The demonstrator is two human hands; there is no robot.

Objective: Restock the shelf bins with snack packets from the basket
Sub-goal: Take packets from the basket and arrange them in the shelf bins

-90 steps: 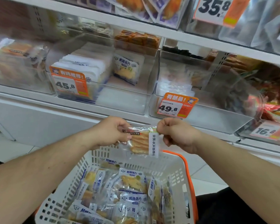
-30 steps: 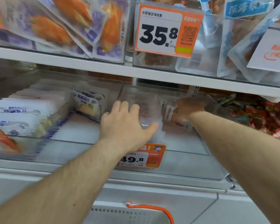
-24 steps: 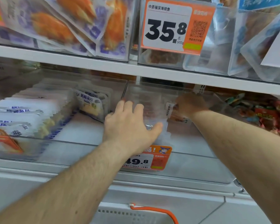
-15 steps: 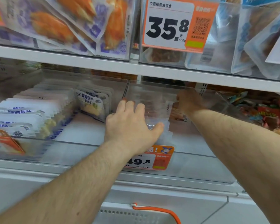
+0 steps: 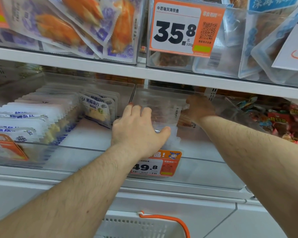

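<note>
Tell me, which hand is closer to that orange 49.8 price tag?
Left. The left hand rests on the clear bin's front just above the 49.8 price tag; the right hand reaches deeper inside.

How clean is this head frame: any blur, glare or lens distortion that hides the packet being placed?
Head view: shelf edges bow from the wide-angle lens; the crab-stick packs top left are smeared. The clear bin hazes the snack packet held by the right hand; the left hand and 35.8 price tag are sharp.
</note>
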